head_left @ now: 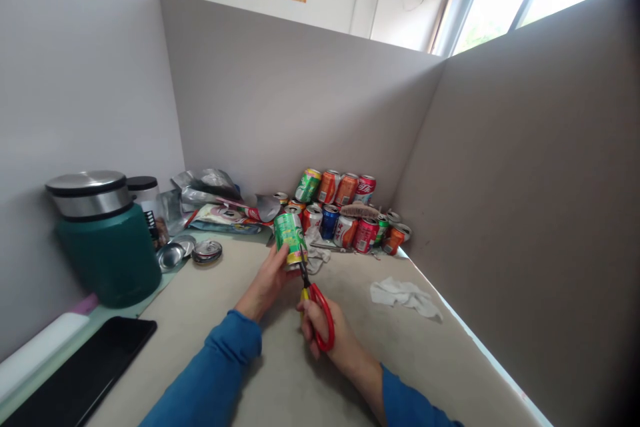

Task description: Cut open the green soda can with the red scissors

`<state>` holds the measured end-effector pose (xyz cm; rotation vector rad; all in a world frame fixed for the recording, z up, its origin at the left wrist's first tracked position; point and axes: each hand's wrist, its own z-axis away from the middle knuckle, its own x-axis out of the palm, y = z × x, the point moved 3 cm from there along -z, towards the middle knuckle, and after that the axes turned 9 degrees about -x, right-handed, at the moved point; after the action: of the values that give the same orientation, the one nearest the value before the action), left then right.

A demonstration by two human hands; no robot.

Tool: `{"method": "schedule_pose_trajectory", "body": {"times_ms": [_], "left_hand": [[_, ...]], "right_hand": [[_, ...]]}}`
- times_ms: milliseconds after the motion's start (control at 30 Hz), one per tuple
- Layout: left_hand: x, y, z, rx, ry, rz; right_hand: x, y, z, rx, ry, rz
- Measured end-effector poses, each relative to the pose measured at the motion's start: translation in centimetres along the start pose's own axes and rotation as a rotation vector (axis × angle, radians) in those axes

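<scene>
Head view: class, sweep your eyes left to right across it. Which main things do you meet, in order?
Teal container → stacked can ends → green can in the left hand → red-handled scissors in the right hand → crumpled white cloth.

left hand (269, 277): forward, half-curled | right hand (325, 328): nearer body, grip curled | hands close together

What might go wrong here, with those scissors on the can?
The scissors could slip on the green can; the left hand holds it close to the blades, so a cut seems possible. The can's thin metal might also leave a sharp edge near those fingers. And the cans stacked at the back look easy to topple if an arm bumps them, though they stand a little away from the right hand.
</scene>
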<state>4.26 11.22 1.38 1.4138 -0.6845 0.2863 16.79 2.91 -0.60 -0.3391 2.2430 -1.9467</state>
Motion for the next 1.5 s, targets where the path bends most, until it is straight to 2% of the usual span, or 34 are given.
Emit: {"method": "schedule_pose_trajectory", "body": {"times_ms": [67, 167, 300, 400, 500, 667, 900, 1067, 1200, 1300, 1400, 1500], "left_hand": [[0.0, 0.0, -0.2, -0.022, -0.002, 0.009], [-0.2, 0.3, -0.4, -0.061, 0.058, 0.069], [-0.4, 0.8, -0.3, -0.043, 0.17, 0.176], [-0.3, 1.0, -0.2, -0.004, 0.11, 0.197], [-0.4, 0.9, -0.3, 0.024, 0.057, 0.189], [-1.0, 0.5, -0.6, 0.075, 0.094, 0.114], [-0.9, 0.8, -0.3, 0.106, 0.06, 0.093], [-0.9, 1.0, -0.1, 0.093, 0.077, 0.118], [-1.2, 0.6, -0.4, 0.059, 0.117, 0.121], [-1.2, 0.3, -0.6, -0.006, 0.122, 0.146], [-0.8, 0.6, -0.6, 0.016, 0.072, 0.202], [-0.6, 0.8, -0.4, 0.005, 0.131, 0.219]], "right_hand": [[-0.2, 0.1, -0.1, -0.022, -0.004, -0.01], [-0.4, 0.0, 0.0, -0.072, -0.03, -0.042], [-0.7, -0.3, 0.0, -0.079, -0.074, -0.251], [-1.3, -0.3, -0.2, 0.015, -0.079, -0.441], [-2.2, -0.4, -0.5, 0.046, -0.064, -0.543], [-3.4, 0.0, -0.7, 0.019, -0.044, -0.562], [-3.5, 0.1, -0.6, 0.02, -0.105, -0.653], [-3.8, -0.2, -0.3, 0.002, -0.015, -0.575], [-3.3, -0.2, -0.1, 0.001, -0.019, -0.476], [-2.4, -0.2, -0.1, -0.057, -0.01, -0.305], [-1.5, 0.6, 0.0, -0.062, 0.001, -0.073], [-1.1, 1.5, 0.1, -0.018, -0.033, 0.083]]}}
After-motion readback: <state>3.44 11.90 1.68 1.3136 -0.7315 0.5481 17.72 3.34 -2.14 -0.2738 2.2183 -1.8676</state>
